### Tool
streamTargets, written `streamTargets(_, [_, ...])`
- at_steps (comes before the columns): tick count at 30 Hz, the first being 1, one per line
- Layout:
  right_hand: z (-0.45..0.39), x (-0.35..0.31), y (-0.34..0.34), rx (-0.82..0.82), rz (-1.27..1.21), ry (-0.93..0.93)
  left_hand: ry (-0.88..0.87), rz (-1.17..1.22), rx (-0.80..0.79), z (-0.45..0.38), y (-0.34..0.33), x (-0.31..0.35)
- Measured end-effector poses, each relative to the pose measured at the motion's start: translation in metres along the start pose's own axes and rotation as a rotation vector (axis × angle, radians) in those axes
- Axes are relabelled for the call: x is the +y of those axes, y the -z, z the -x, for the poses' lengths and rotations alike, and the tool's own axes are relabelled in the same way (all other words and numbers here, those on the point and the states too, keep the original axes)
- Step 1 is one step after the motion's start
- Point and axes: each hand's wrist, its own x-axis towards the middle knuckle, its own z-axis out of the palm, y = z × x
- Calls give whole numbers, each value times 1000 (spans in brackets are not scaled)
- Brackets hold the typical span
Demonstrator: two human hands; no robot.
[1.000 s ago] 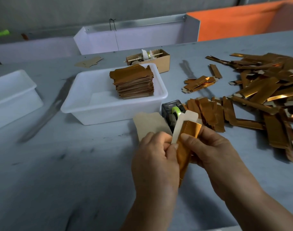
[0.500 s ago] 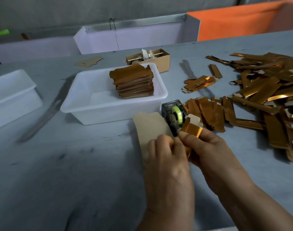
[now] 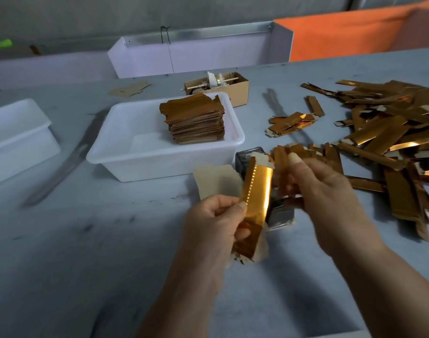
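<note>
Gold-foil carton [image 3: 256,206] stands nearly upright on the near side of the white tub [image 3: 159,160], off its right corner. The left hand [image 3: 213,230] pinches its lower half between thumb and fingers. The right hand [image 3: 325,198] sits just beside the carton's right edge with its fingers bent, but motion blur hides whether it grips anything.

The step looks like squaring up the sleeve and closing its pale top flap. It should go best with the left pinch kept low and light so the foil does not crease, and the right fingers pressing along the scored fold rather than the panel.

A tape dispenser [image 3: 248,156] waits just behind the carton, near the tub's front right corner. Inside the tub sits a stack of flat blanks [image 3: 196,123].
</note>
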Motion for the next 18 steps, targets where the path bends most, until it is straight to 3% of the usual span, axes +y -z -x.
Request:
streamTargets(3, [-13, 8, 18, 86, 178, 25, -9, 26, 64, -6, 5, -4])
streamTargets(6, [-18, 21, 21, -44, 283, -84, -30, -1, 78, -8, 6, -8])
streamTargets(18, [-28, 27, 12, -153, 314, -143, 30, 88, 53, -17, 2, -11])
